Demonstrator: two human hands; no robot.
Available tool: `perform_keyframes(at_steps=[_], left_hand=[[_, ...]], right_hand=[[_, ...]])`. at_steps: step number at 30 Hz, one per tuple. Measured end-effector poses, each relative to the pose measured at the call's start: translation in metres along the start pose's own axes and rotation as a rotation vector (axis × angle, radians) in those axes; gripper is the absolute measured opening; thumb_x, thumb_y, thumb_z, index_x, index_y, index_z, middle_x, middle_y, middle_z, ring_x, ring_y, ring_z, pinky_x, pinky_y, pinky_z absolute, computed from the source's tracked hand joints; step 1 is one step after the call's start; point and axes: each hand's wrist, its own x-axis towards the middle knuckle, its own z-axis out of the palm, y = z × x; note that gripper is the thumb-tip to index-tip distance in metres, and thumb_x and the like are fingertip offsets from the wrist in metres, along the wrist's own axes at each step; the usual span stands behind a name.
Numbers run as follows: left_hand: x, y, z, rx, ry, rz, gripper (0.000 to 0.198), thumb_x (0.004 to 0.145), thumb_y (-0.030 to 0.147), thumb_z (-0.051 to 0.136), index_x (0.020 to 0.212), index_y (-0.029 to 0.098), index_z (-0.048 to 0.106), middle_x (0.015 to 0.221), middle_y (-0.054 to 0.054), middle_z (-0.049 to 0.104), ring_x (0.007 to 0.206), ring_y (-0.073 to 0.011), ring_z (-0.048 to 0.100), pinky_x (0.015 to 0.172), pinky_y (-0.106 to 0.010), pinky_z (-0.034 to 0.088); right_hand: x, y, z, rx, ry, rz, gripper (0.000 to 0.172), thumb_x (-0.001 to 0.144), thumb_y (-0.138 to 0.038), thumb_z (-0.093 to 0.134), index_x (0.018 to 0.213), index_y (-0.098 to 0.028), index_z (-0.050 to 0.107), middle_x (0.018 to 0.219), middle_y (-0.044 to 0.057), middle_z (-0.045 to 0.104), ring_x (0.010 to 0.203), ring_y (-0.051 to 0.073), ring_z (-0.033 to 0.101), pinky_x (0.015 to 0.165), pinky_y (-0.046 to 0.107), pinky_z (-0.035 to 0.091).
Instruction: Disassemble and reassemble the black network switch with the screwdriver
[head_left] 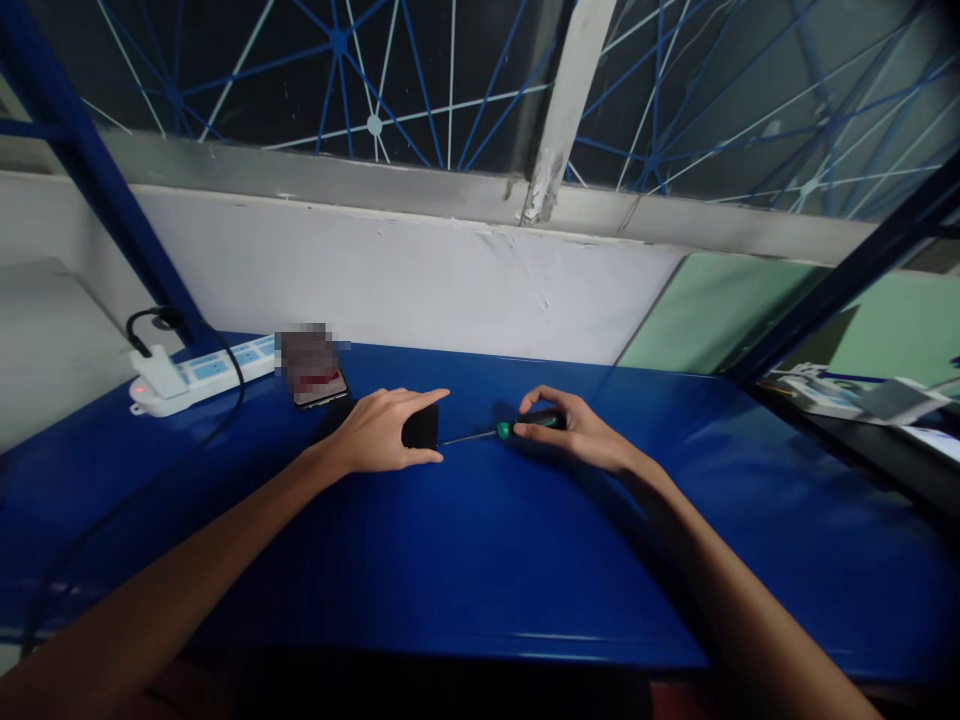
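A bare left hand (375, 432) lies over a flat, black, rectangular block (421, 428), which rests on a glossy dark-blue tabletop (465, 560), left of its middle and closer to the far edge than to the near one. The left grip has thumb and forefinger spread wide along two sides of the block, with its right-hand end showing between them; whether they press on it, I cannot tell.

The bare right hand (574, 425) holds a screwdriver (540, 424) with a thick black-and-green handle and a thin metal shaft. This grip is closed round the handle, the thumb on the side toward the near edge and the forefinger curled over the opposite side. The shaft points toward the left edge of the tabletop, and its tip reaches the right-hand end of the block; contact there is too fine to make out.

Just beyond the left hand, near the far edge, lies a dark-rimmed, phone-like rectangular device (328, 392), its upper part blurred out. Beside it, toward the far left corner, sits a long white power strip (217, 368) with light-blue socket panels and a small red light. A white plug (161, 373) stands in its left end, and a thin black cable (238, 385) runs over the strip toward the near left corner.
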Motion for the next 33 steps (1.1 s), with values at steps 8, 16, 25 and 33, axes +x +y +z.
perform_keyframes(at_steps=[8,16,25,33], left_hand=[[0.000,-0.001,0.000,0.010,0.008,0.032,0.079,0.078,0.062,0.064,0.145,0.027,0.042,0.123,-0.012,0.066,0.104,-0.0299,0.063,0.086,-0.045,0.051],[-0.001,-0.002,0.001,-0.002,-0.009,0.032,0.078,0.079,0.062,0.064,0.145,0.028,0.041,0.130,-0.011,0.062,0.112,-0.0312,0.060,0.091,-0.046,0.048],[-0.001,-0.001,0.001,0.007,-0.002,0.028,0.079,0.078,0.063,0.064,0.145,0.027,0.042,0.129,-0.011,0.063,0.112,-0.0308,0.061,0.092,-0.045,0.049],[0.000,0.000,0.000,0.025,-0.006,0.010,0.079,0.077,0.061,0.066,0.144,0.027,0.043,0.124,-0.012,0.065,0.107,-0.0306,0.063,0.088,-0.045,0.050]], right_hand=[[0.004,0.004,0.002,-0.088,0.008,0.038,0.048,0.083,-0.061,0.059,0.063,-0.019,0.049,0.051,-0.006,0.038,0.045,0.007,0.032,0.044,0.025,0.022],[0.000,0.001,0.002,-0.035,-0.071,0.074,0.039,0.081,-0.057,0.064,0.080,-0.019,0.054,0.054,-0.008,0.038,0.044,0.007,0.028,0.042,0.024,0.020],[0.002,0.000,0.005,-0.122,-0.007,-0.010,0.051,0.087,-0.059,0.054,0.058,-0.019,0.045,0.052,-0.006,0.037,0.047,0.008,0.030,0.046,0.026,0.022],[-0.002,-0.009,0.006,-0.026,0.061,-0.104,0.031,0.077,-0.044,0.072,0.086,-0.019,0.056,0.073,0.000,0.058,0.061,0.011,0.045,0.054,0.026,0.031]])
